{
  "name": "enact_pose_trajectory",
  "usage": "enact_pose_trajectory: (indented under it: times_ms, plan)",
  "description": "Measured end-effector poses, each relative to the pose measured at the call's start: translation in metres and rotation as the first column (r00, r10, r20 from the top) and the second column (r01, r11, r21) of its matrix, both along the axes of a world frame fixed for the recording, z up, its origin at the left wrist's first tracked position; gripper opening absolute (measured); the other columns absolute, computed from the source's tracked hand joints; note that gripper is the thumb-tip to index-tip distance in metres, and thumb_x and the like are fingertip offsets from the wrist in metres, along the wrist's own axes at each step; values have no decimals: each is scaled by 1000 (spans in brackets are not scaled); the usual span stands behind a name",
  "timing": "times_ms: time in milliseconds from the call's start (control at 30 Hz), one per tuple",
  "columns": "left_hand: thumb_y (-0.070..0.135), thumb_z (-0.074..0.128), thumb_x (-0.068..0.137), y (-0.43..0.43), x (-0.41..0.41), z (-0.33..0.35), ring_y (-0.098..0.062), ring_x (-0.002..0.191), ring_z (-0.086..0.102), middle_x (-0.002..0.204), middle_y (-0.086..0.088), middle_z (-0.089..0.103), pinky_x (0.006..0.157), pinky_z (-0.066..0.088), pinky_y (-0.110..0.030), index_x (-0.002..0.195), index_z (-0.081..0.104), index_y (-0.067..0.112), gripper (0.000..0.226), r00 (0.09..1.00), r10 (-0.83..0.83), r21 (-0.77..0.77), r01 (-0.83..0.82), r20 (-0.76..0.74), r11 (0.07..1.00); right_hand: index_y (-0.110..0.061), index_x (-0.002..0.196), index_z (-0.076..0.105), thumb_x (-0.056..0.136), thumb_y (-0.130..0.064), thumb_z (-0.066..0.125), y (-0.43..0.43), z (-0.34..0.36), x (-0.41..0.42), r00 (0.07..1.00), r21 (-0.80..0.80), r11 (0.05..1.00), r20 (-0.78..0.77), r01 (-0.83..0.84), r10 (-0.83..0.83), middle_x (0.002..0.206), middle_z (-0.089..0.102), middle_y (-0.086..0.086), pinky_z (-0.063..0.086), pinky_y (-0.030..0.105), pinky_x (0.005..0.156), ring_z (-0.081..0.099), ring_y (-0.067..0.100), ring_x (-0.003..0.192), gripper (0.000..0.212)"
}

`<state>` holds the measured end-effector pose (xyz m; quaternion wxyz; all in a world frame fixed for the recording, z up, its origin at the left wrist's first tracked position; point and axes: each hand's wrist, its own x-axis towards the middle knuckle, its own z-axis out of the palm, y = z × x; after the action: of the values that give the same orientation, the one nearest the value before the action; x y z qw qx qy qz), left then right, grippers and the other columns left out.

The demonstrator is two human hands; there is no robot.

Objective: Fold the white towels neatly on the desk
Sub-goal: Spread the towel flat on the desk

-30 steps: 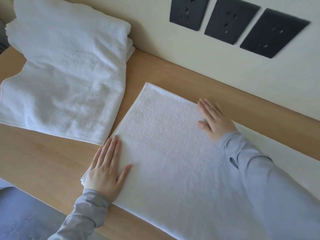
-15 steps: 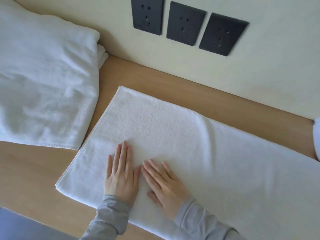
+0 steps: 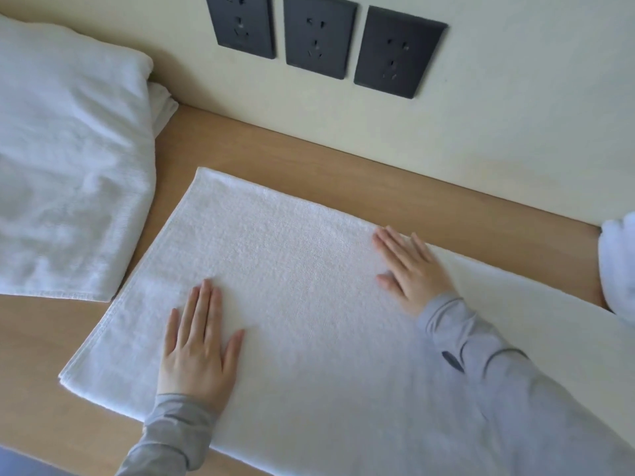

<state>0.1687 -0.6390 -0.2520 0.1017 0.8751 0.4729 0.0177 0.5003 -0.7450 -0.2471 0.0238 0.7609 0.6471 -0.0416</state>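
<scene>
Here, both hands flat, open, gripping nothing, left hand (image 3: 197, 348) and right hand (image 3: 410, 269) on towel (image 3: 302, 297), bare desk (image 3: 44, 338) leftward.

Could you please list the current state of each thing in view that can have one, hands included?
Towel under the hands: spread flat on the desk, doubled over.
Towel pile at left: rumpled, heaped against the wall.
Left hand: open, palm flat on the towel.
Right hand: open, fingers flat near the towel's far edge.
Three wall sockets: nothing plugged in.

wall sockets (image 3: 321, 36): three, dark, in a row | wall (image 3: 515, 132): cream | floor (image 3: 20, 465): grey-blue corner
</scene>
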Motion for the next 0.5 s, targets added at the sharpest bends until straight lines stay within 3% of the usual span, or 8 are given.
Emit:
enact_pose_trajectory:
  times_ms: [133,367,500]
  plan:
    - [53,12,93,-1,1,2,-19,142,21,154,-7,24,117,14,-44,147,23,7,72,1000,13,1,-13,2,1000,-14,148,14,95,-45,16,2,-1,14,995,-5,996,-41,86,-87,154,10,-3,13,43,118,11,15,144,61]
    - [51,16,91,-2,1,4,-17,144,15,156,-3,18,118,12,-44,148,17,10,71,1000,16,-8,-16,1,1000,-16,149,11,94,-46,12,1,-3,13,996,-12,996,-24,83,-83,156,7,-3,7,40,119,5,12,145,63]
    - [50,17,91,-2,2,4,-17,144,13,156,-3,16,118,11,-43,149,15,10,71,1000,15,-17,-15,-9,1000,-17,147,-7,97,-43,15,2,-1,11,992,-80,989,46,122,-119,158,-6,-3,-7,41,118,-7,14,146,60]
